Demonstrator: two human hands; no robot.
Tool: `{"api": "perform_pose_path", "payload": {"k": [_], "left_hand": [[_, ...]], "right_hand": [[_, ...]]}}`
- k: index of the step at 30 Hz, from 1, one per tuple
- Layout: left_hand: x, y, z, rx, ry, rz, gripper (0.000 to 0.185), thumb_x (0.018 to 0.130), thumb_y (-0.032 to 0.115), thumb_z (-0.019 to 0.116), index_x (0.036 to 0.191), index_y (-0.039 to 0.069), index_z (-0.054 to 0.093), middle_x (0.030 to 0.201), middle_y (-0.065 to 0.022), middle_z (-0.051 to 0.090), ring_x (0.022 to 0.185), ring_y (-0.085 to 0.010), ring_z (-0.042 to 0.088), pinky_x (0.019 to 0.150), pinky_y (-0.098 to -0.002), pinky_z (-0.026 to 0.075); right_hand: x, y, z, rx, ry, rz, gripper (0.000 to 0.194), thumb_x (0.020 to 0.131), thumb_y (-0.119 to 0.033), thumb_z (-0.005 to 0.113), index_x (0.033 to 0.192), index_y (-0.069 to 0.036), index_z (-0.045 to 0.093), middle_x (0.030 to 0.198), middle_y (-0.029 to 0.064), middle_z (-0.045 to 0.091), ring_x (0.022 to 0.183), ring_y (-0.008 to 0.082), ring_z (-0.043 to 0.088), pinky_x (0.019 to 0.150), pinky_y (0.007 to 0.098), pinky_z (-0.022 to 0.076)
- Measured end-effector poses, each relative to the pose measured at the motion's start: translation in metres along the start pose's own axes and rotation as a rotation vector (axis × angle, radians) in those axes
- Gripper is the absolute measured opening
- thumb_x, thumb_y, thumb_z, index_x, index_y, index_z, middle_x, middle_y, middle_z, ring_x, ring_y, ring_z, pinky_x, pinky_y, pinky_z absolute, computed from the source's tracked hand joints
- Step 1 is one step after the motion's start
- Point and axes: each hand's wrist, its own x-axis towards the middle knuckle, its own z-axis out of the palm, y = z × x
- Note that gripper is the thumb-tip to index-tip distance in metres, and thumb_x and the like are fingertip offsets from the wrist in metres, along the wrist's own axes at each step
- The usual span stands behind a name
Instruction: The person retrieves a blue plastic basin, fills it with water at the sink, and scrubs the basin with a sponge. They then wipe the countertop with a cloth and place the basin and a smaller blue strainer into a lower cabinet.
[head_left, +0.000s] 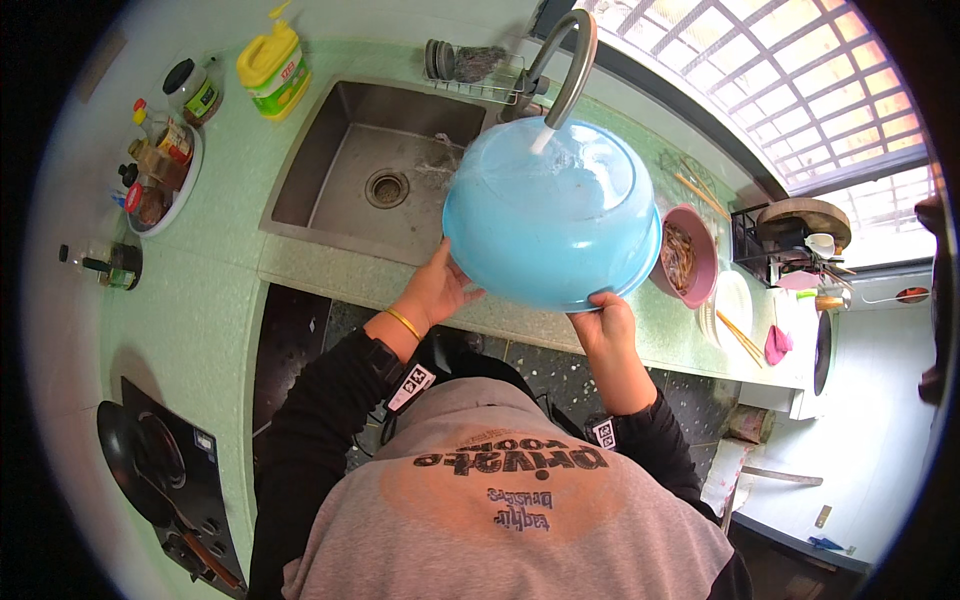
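Observation:
A blue plastic basin (540, 225) is held bottom up, over the right part of the steel sink (330, 187) and the counter edge. Water from the curved faucet (581, 67) runs onto the basin's upturned base and spills from its left side into the sink. At the left of the near rim, my left hand (435, 292) supports the basin, its fingers partly hidden underneath. My right hand (606, 326) grips the near rim farther right, with the thumb over the edge. The sink's drain (387, 189) shows at left.
Right of the basin stands a pink bowl (694, 255) of food, near a white basket (731, 307) and chopsticks (739, 337). A wire rack (480, 90) sits behind the sink. Leftward are a yellow detergent jug (274, 71), a tray of bottles (187, 180) and a wok (127, 457).

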Motion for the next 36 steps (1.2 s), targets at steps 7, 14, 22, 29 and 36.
{"api": "perform_pose_path", "payload": {"k": [7,14,22,29,36], "left_hand": [[-0.002,0.025,-0.014,-0.100,-0.130,0.148,0.041,0.081,-0.003,0.040,0.121,0.002,0.041,0.114,-0.0117,0.050,0.104,-0.0264,0.052,0.092,-0.0402,0.045],[-0.004,0.035,-0.039,0.060,0.129,0.343,0.053,0.071,-0.010,0.035,0.122,0.002,0.041,0.118,-0.0128,0.046,0.110,-0.0293,0.047,0.095,-0.0421,0.043],[-0.007,0.032,-0.035,-0.121,0.140,0.348,0.041,0.089,0.017,0.051,0.126,0.003,0.040,0.125,-0.0107,0.047,0.112,-0.0263,0.047,0.096,-0.0417,0.041],[-0.002,0.033,-0.036,0.019,0.185,0.387,0.047,0.092,0.029,0.050,0.129,0.002,0.037,0.128,-0.0105,0.045,0.115,-0.0258,0.045,0.098,-0.0418,0.039],[-0.002,0.040,-0.032,0.081,0.222,0.446,0.047,0.093,0.027,0.049,0.131,0.002,0.035,0.129,-0.0111,0.044,0.116,-0.0253,0.045,0.098,-0.0410,0.039]], "right_hand": [[0.037,-0.010,-0.053,-0.344,0.028,0.087,0.042,0.088,-0.017,0.050,0.124,0.002,0.039,0.121,0.0181,0.047,0.116,0.0293,0.044,0.098,0.0465,0.0357],[0.075,-0.034,-0.068,-0.979,0.190,-0.546,0.015,0.083,-0.013,0.061,0.085,0.002,0.058,0.086,0.0068,0.061,0.083,0.0158,0.060,0.069,0.0275,0.0486],[0.045,0.052,0.039,-1.768,-0.761,-1.084,0.045,0.071,0.006,0.054,0.113,-0.011,0.059,0.105,0.0154,0.053,0.097,0.0324,0.051,0.086,0.0390,0.0426],[0.129,0.028,0.047,-1.879,-0.379,-1.000,0.040,0.071,0.007,0.050,0.103,-0.011,0.065,0.102,0.0141,0.056,0.092,0.0319,0.052,0.083,0.0374,0.0442],[0.113,0.057,0.050,-1.700,-0.655,-1.054,0.034,0.073,0.004,0.050,0.100,-0.010,0.066,0.099,0.0151,0.056,0.089,0.0335,0.053,0.081,0.0379,0.0452]]}}
